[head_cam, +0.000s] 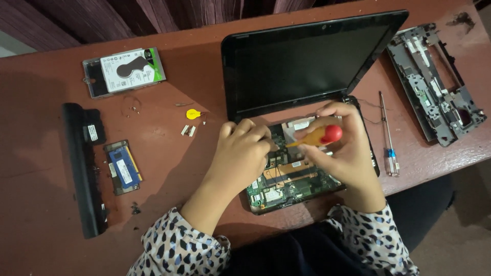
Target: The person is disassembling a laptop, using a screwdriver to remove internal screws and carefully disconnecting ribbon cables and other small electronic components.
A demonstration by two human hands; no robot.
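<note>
Home repair desk point(169, 153), curtain point(128, 15) behind

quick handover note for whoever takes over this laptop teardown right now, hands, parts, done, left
Right hand: grips the small screwdriver with the red and yellow handle, tip down on the exposed green circuit board.
Left hand: fingers resting on the board beside the tip.
Small black laptop: lid open, keyboard cover off.
Already out: grey cover frame far right, hard drive in its tray, long black battery, blue memory module, yellow coin cell.
Left: board remains in the base. Spare clear-handled screwdriver lies to the right.
</note>
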